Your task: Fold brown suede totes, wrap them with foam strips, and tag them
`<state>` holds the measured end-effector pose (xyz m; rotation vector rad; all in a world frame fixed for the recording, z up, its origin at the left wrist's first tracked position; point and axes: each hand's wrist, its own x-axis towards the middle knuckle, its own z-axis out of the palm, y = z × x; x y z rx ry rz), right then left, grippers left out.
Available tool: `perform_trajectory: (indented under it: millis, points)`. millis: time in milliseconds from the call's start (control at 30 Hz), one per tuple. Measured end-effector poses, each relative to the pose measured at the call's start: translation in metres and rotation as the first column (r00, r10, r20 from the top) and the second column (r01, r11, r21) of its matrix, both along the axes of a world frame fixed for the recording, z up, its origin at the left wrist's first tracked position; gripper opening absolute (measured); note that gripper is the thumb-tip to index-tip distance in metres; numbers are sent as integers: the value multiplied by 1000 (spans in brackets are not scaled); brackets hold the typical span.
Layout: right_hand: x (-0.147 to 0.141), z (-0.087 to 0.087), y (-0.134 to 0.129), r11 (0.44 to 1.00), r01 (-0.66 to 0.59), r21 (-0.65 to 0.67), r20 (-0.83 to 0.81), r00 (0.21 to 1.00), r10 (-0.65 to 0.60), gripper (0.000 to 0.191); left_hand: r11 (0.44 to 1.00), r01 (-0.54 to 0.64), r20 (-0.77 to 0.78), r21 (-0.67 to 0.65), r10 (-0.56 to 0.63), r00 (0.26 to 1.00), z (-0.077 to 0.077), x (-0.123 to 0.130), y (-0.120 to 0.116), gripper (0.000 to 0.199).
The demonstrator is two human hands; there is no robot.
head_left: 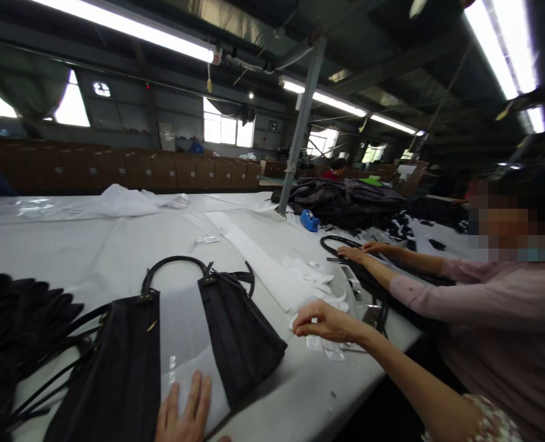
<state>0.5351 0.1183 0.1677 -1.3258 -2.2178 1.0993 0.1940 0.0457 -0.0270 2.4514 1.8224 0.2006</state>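
A black handbag lies flat in front of me, its handle pointing away. A pale translucent sheet with small white lettering runs down its middle. My left hand rests on the sheet's lower part with its fingers stretched out. To the right of the bag, my right hand is held above the table with thumb and fingers curled together; whatever may be between them is hidden. Beneath and beside it are small clear packets and white paper pieces.
Folded black bags are heaped at the left. A co-worker in pink sleeves handles another black bag at the right. A blue tape dispenser stands near a metal post. Brown cartons line the far side.
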Motion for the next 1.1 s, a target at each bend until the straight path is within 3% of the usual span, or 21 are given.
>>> perform_trajectory:
  millis: [67,200,367,467,633,867,1100]
  points:
    - [-32,6,21,980,-183,-81,24,982,186,31,999,25,26,-21,-24,999,3,-2,0,78]
    - [-91,6,62,873,-465,-150,115,869,482,31,999,22,92,-32,-19,996,8,-5,-1,84]
    - [-158,1,97,727,-669,-157,346,652,675,19,1000,24,163,-17,-21,986,6,-7,-1,89]
    - [-194,-4,110,660,-738,-137,481,533,696,16,999,25,187,-20,-21,982,6,-8,0,93]
    - [-242,-22,124,627,-755,-194,620,401,674,15,999,18,194,-27,-12,981,8,-9,3,98]
    - [-283,-59,134,591,-766,-254,678,295,673,15,999,23,179,-41,-15,984,5,-9,5,103]
    - [-297,-95,137,595,-764,-250,725,259,638,14,998,31,201,-60,-18,980,4,-10,8,99]
